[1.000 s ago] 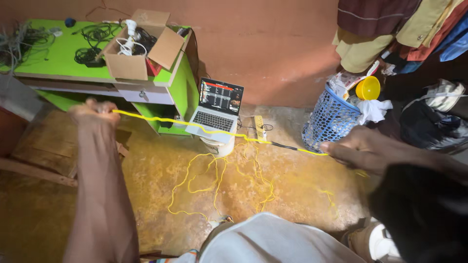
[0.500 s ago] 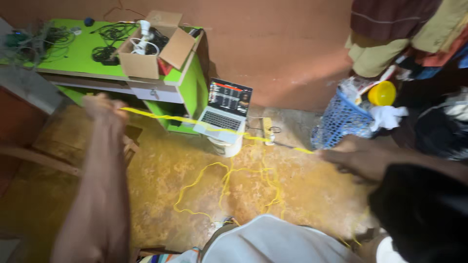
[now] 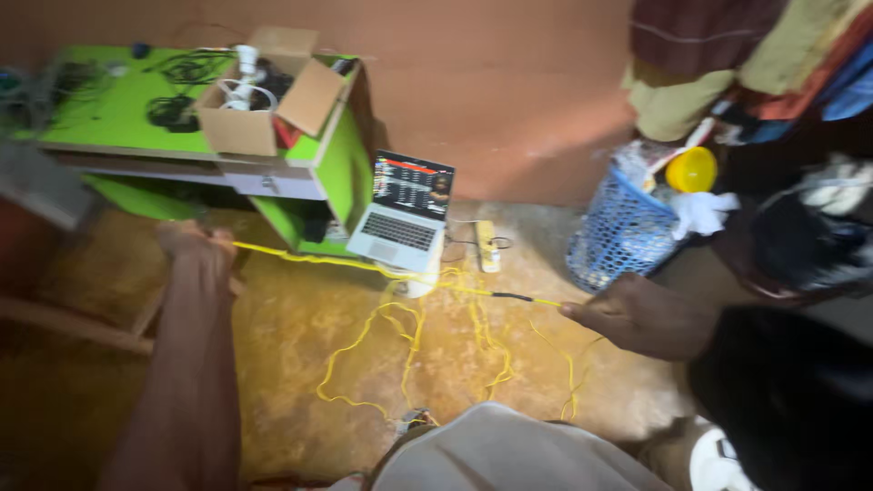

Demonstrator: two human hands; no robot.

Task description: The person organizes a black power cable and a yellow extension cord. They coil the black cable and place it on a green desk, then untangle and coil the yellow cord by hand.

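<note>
Head view: laptop (image 3: 403, 216) and blue basket (image 3: 615, 238) flank yellow cable (image 3: 364, 265).

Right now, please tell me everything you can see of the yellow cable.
The yellow cable is thin and looks plastic-coated, with a short black section near its right end. One length hangs stretched, slightly wavy, between the left hand and the right hand, both closed on it, and passes in front of the open laptop. The rest lies in loose tangled loops on the floor below.
</note>
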